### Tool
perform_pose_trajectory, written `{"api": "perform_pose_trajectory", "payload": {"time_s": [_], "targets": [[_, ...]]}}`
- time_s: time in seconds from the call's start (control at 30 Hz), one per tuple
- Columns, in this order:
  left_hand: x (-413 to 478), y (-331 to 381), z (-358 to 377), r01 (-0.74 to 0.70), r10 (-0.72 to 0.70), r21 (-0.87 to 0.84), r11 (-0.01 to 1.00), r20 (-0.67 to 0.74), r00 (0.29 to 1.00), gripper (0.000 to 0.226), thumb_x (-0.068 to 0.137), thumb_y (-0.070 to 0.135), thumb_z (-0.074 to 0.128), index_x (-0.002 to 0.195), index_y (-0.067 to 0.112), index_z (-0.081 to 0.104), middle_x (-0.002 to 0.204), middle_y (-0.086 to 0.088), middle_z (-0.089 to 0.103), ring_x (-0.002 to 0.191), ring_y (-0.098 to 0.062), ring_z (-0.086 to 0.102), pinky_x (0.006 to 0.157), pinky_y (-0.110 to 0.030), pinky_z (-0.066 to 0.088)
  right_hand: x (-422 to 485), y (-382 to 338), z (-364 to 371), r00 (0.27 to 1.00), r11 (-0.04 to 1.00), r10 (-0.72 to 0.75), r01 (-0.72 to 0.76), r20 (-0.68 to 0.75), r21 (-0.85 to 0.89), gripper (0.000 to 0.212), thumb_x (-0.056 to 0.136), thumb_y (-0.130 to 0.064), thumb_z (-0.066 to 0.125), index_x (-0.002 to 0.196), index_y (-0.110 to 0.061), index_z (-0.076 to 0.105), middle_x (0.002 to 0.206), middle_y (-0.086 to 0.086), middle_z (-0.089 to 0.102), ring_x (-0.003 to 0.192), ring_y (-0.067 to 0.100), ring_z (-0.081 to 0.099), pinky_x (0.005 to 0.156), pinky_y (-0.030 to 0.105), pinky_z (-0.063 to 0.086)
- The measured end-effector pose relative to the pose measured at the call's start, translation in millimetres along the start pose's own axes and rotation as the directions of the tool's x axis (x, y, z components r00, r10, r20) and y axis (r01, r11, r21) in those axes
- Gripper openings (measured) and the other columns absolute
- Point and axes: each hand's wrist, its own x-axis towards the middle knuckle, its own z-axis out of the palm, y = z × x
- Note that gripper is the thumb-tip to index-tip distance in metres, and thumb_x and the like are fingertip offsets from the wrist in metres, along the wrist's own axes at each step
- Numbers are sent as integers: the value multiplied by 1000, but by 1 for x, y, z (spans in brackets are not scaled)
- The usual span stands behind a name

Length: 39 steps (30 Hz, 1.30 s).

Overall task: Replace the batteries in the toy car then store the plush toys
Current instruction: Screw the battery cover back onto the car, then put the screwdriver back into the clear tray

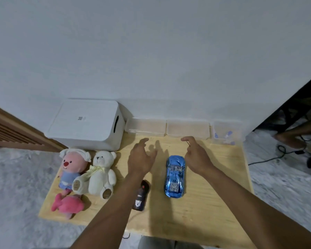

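A shiny blue toy car [175,176] stands on the small wooden table [214,186], nose toward the wall. My left hand [141,158] hovers left of the car with fingers spread and nothing in it. My right hand [196,155] hovers just right of the car's nose, thumb and forefinger pinched on a thin dark rod or small tool [188,143]. A dark remote control [141,195] lies under my left forearm. On the table's left side lie three plush toys: a pink-faced doll [71,168], a white teddy bear [100,174] and a pink fish [67,206].
A white lidded storage box [86,123] stands at the back left against the wall. Two clear plastic trays [145,127] [188,129] and a clear container with small blue items [226,133] line the back edge. Cables and another person's foot [291,139] are on the floor at right.
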Motion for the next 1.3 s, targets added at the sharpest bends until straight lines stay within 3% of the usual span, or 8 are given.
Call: {"api": "perform_pose_trajectory", "payload": {"time_s": [0.1, 0.2, 0.47, 0.63, 0.77, 0.97, 1.17, 1.3], "targets": [[34, -7, -27, -17, 19, 43, 999, -65, 998, 69, 90, 35, 75, 150, 19, 44, 146, -14, 48, 120, -31, 60, 93, -37, 49, 27, -28, 1, 999, 996, -16, 20, 44, -81, 42, 86, -9, 50, 123, -28, 55, 73, -6, 55, 61, 15, 51, 58, 30, 39], [60, -11, -38, 1, 1, 77, 997, -27, 1000, 85, 91, 31, 76, 158, 16, 27, 155, -21, 34, 131, -34, 50, 100, -38, 45, 56, -44, 13, 990, 927, -128, 141, 60, -349, 48, 88, -36, 61, 135, -35, 51, 109, -5, 58, 93, 21, 62, 79, 34, 50], [108, -42, -20, -20, 10, 93, 996, 104, 994, 94, 95, 28, 68, 163, 27, 3, 161, -18, 25, 141, -35, 42, 108, -48, 46, 116, -61, 58, 990, 736, -133, 128, 43, -665, 73, 91, -37, 68, 151, -32, 29, 154, 3, 31, 93, 31, 66, 78, 37, 55], [118, -49, -13, -12, 11, 9, 1000, 83, 996, 86, 99, 23, 61, 161, 30, 1, 151, -20, 37, 125, -34, 57, 93, -41, 51, 122, -60, 67, 987, 722, -160, 131, 19, -680, 59, 95, -34, 60, 149, -27, 35, 148, 3, 44, 92, 30, 67, 77, 38, 55], [117, -51, -12, 8, -6, -24, 1000, 71, 997, 80, 103, 30, 55, 160, 35, -1, 153, -19, 38, 131, -34, 53, 103, -48, 51, 121, -61, 67, 979, 688, -203, 157, 20, -709, 55, 95, -33, 55, 146, -26, 36, 139, 1, 52, 85, 29, 68, 68, 35, 54], [114, -50, -14, 2, 2, -74, 997, 51, 999, 91, 103, 29, 55, 155, 52, -16, 151, -21, 46, 125, -35, 59, 97, -55, 55, 121, -62, 50, 965, 682, -263, 199, 18, -704, 36, 99, -47, 50, 127, -27, 42, 122, -8, 62, 69, 23, 66, 58, 29, 46], [117, -43, -15, -45, 43, -88, 995, -31, 999, 110, 99, 22, 64, 149, 59, -26, 157, -16, 45, 122, -36, 64, 91, -59, 59, 118, -65, 41, 899, 908, -285, 142, -333, -395, 32, 89, -48, 70, 114, -29, 65, 109, -8, 56, 72, 10, 62, 64, 25, 46], [115, -42, -17, -81, 80, -23, 996, -33, 996, 113, 98, 18, 65, 149, 59, -26, 163, -16, 35, 120, -35, 65, 86, -58, 61, 127, -77, 52, 865, 987, -139, 78, -481, -144, 30, 89, -41, 72, 110, -27, 56, 87, -13, 58, 78, 7, 58, 67, 28, 49]]}}
